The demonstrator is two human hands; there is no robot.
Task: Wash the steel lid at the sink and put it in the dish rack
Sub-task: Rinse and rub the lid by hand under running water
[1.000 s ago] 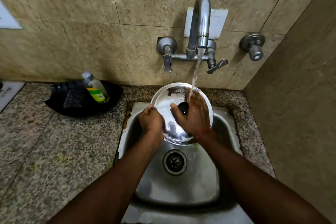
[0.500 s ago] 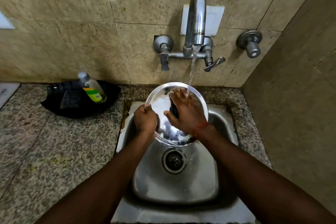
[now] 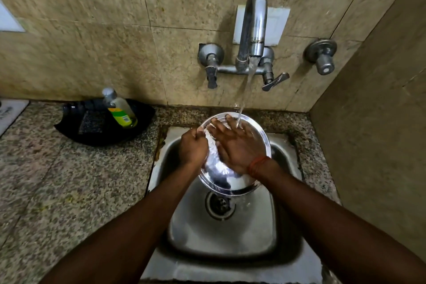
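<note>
Obs., standing at the sink: nearest to the person, two bare forearms reach in from the lower corners and converge over the steel sink [image 3: 221, 237], whose drain [image 3: 219, 205] sits open in the basin floor, partly overlapped at its top by the lid. Speckled granite counter [image 3: 57, 191] flanks the basin left and right. The steel lid [image 3: 221, 177] is held tilted above the drain, concave shiny face toward the person. Left hand [image 3: 192, 147] is curled closed, pinching the lid's left rim. Right hand [image 3: 237, 145] lies flat and open, fingers spread across the lid's face, palm against metal; a red thread band [image 3: 257, 165] circles that wrist. The hand covers the lid's middle, so no knob can be made out. Water stream [image 3: 245, 97] lands at the right fingertips near the lid's upper edge. Farther back left, a black tray [image 3: 92, 131] on the counter carries a leaning soap bottle [image 3: 119, 110]. At the tiled wall, the chrome tap [image 3: 252, 30] runs; a separate valve [image 3: 321, 55] sits to its right.
</note>
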